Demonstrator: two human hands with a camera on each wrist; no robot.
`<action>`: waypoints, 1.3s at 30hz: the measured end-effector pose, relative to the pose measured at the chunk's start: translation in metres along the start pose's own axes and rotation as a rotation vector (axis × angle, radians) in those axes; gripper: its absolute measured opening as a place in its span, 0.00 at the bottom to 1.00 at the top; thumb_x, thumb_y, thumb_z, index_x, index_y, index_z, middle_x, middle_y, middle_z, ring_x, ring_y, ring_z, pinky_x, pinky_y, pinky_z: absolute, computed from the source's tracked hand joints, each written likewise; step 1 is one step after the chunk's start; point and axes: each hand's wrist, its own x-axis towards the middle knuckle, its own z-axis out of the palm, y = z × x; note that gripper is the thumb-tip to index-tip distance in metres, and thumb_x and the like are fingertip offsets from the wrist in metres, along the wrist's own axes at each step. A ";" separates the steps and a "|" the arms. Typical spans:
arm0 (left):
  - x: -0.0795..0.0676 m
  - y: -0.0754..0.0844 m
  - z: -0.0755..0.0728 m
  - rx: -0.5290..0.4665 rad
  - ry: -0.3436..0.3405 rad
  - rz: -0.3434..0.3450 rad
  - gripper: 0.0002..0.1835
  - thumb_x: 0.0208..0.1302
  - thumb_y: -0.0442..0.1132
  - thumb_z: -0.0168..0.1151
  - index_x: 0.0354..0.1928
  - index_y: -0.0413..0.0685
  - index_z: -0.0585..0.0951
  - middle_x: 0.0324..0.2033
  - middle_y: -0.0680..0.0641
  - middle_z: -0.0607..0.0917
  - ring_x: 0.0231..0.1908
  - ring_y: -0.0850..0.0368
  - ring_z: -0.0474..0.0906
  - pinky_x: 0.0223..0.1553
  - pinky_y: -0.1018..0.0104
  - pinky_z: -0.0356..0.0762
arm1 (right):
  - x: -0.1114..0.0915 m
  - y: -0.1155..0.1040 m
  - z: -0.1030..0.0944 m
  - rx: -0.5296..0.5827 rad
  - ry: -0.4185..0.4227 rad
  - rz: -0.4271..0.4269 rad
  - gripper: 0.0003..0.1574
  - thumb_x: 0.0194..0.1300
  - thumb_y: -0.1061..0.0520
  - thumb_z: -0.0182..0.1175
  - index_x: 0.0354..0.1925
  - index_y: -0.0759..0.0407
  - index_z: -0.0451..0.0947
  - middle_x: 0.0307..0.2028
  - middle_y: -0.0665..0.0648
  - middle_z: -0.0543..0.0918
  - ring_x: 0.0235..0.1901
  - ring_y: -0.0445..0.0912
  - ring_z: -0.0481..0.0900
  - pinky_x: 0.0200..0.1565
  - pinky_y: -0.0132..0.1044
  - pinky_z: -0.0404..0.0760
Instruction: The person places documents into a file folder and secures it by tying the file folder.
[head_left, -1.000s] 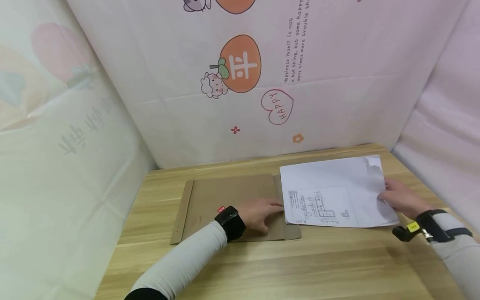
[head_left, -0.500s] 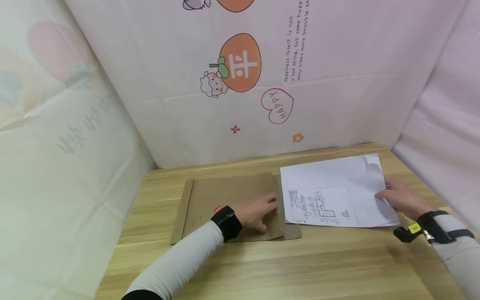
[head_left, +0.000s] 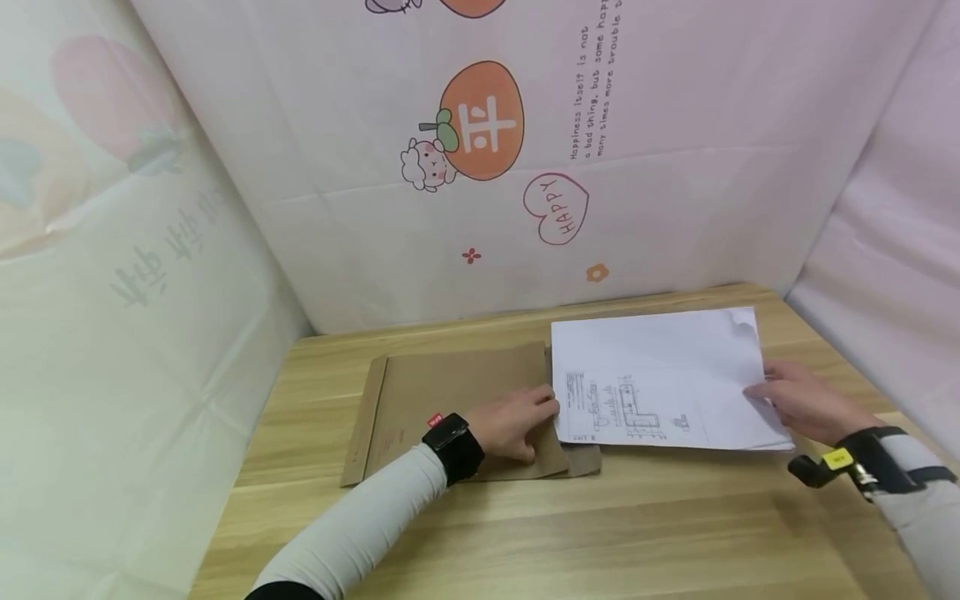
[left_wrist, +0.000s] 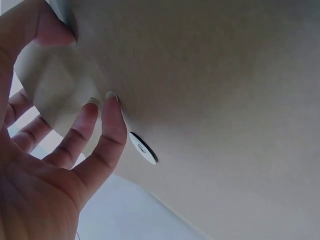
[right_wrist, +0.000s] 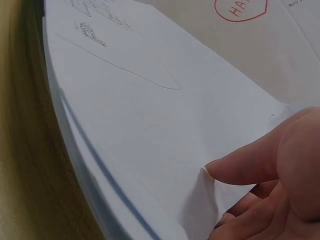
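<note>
1. We see the left hand (head_left: pixel 513 425) over the right part of the folder (head_left: pixel 457 375), palm down, its forearm reaching in from the table's (head_left: pixel 562 533) front.
2. In the left wrist view, 2 of its bent fingertips meet the cardboard near a white disc (left_wrist: pixel 144 149), the thumb well apart from them; we cannot tell whether it grips the folder.
3. We see the right hand (head_left: pixel 813 404) come in from the table's right side, pinching the papers (head_left: pixel 660 350) at their right edge, thumb on top, fingers beneath.
4. The papers sit toward the table's back right corner; their left edge overlaps the folder's flap (head_left: pixel 585 460), just beside the left fingertips.
5. The folder lies left of them, nearer the table's back edge than its front.
6. We find only a narrow strip of wood along the back edge before the cloth (head_left: pixel 375 250), some room toward the left edge, and a broad stretch in front.
</note>
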 end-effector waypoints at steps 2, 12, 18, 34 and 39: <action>-0.001 0.000 -0.001 0.012 0.005 0.003 0.32 0.48 0.42 0.78 0.55 0.51 0.74 0.52 0.53 0.71 0.45 0.59 0.70 0.48 0.70 0.72 | -0.002 -0.001 0.003 0.007 -0.006 -0.015 0.41 0.78 0.62 0.47 0.73 0.86 0.42 0.67 0.81 0.60 0.44 0.48 0.76 0.48 0.38 0.80; -0.002 0.001 0.000 0.040 0.026 0.029 0.32 0.47 0.43 0.78 0.54 0.51 0.74 0.52 0.52 0.71 0.46 0.58 0.70 0.50 0.69 0.72 | -0.006 0.000 0.006 0.093 -0.072 0.003 0.37 0.75 0.65 0.48 0.70 0.88 0.46 0.62 0.74 0.68 0.48 0.43 0.77 0.47 0.36 0.82; -0.002 -0.001 0.002 0.043 0.026 0.020 0.32 0.47 0.44 0.79 0.54 0.51 0.74 0.51 0.53 0.71 0.45 0.58 0.70 0.50 0.69 0.72 | -0.007 0.001 0.006 0.106 -0.083 0.026 0.35 0.72 0.67 0.50 0.67 0.89 0.50 0.59 0.72 0.69 0.46 0.44 0.77 0.45 0.37 0.81; -0.001 0.002 0.001 0.053 0.026 0.020 0.33 0.48 0.44 0.78 0.57 0.52 0.74 0.55 0.53 0.73 0.48 0.58 0.72 0.52 0.69 0.73 | 0.004 -0.009 0.011 0.087 -0.061 0.065 0.19 0.72 0.66 0.52 0.55 0.81 0.65 0.52 0.67 0.71 0.45 0.47 0.75 0.45 0.37 0.80; -0.001 0.004 0.002 0.053 0.015 0.015 0.34 0.48 0.44 0.78 0.58 0.52 0.74 0.56 0.53 0.73 0.49 0.58 0.72 0.53 0.69 0.73 | 0.006 -0.011 0.014 0.071 -0.079 0.064 0.36 0.74 0.64 0.50 0.67 0.89 0.50 0.62 0.79 0.63 0.51 0.50 0.74 0.47 0.36 0.80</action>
